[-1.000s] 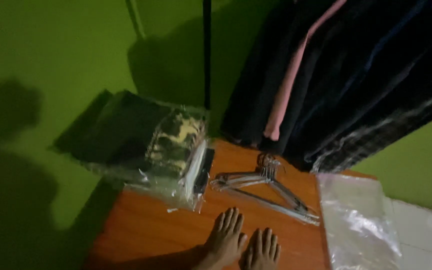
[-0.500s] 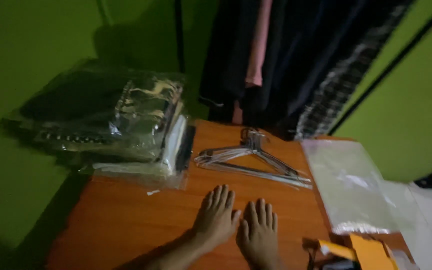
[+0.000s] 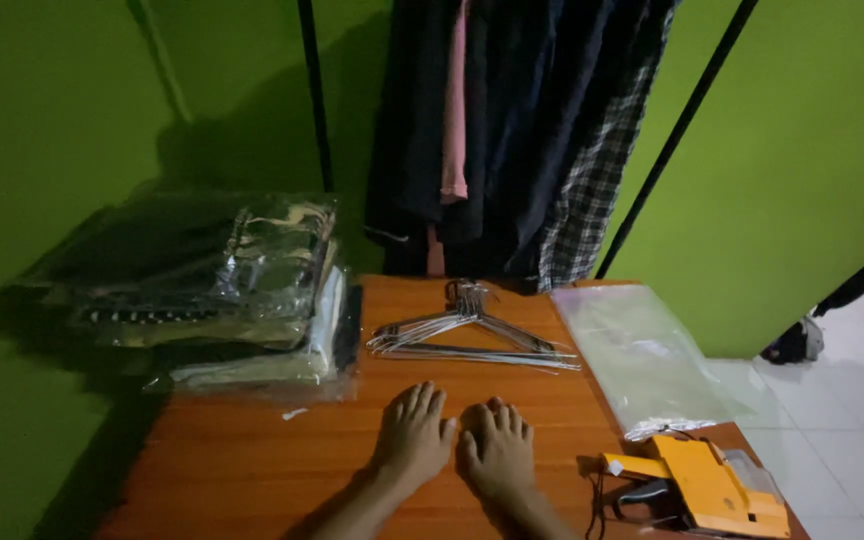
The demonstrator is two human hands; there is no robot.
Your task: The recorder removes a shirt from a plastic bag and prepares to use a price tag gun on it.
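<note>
My left hand (image 3: 413,437) and my right hand (image 3: 496,452) lie flat, palms down, side by side on the orange-brown wooden table (image 3: 252,460). Both hold nothing and their fingers are spread. Just beyond my fingertips lies a bundle of metal wire hangers (image 3: 467,335). A stack of folded clothes in clear plastic bags (image 3: 222,290) sits at the table's far left corner, overhanging its edge.
A pile of clear plastic bags (image 3: 642,355) lies along the table's right side. An orange price-tag gun (image 3: 697,485) rests at the near right corner. Dark clothes and a checked shirt (image 3: 522,130) hang on a rack behind the table, against green walls. White floor tiles show at right.
The view has tilted and swung right, bringing the orange tag gun and the hanging clothes fully into view. My hands have stayed flat on the table.
</note>
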